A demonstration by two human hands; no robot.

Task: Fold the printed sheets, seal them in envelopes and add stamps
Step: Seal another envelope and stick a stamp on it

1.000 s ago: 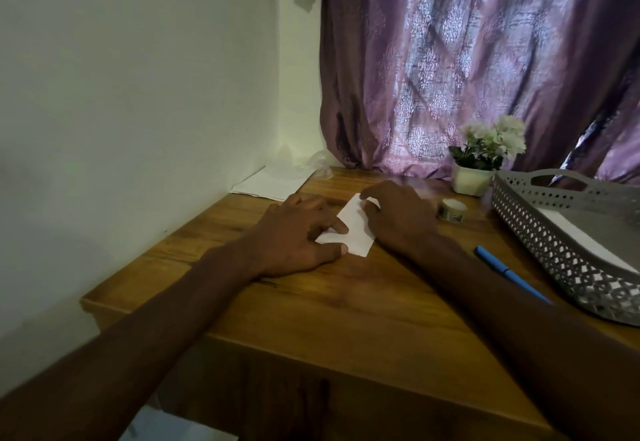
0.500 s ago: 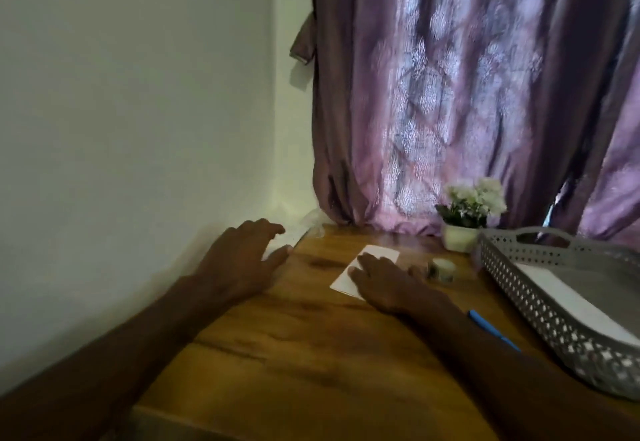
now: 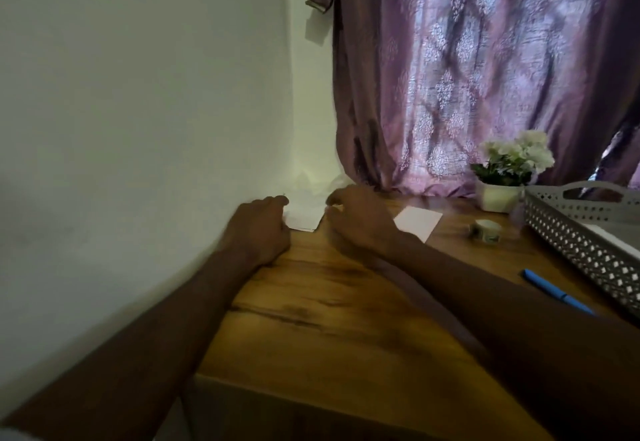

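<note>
- Desk (image 3: 346, 329): wooden surface, near edge at the bottom of the view; both forearms extend across it toward the far left corner.
- Blue pen (image 3: 557, 293): lies flat on the right, just beside the grey perforated tray (image 3: 585, 250).
- Left hand (image 3: 258, 229): rests on the near left edge of the white papers (image 3: 304, 215) in the corner. Fingers are curled; grip on the papers cannot be confirmed due to blur.
- Right hand (image 3: 360, 219): at the right edge of the same papers, fingers bent toward them. Contact cannot be confirmed.
- Folded sheet (image 3: 417, 220): lies flat just right of the right wrist, held by neither hand.
- Tape roll (image 3: 486, 231): between sheet and tray.
- Flower pot (image 3: 498, 194): against the purple curtain (image 3: 485, 70).
</note>
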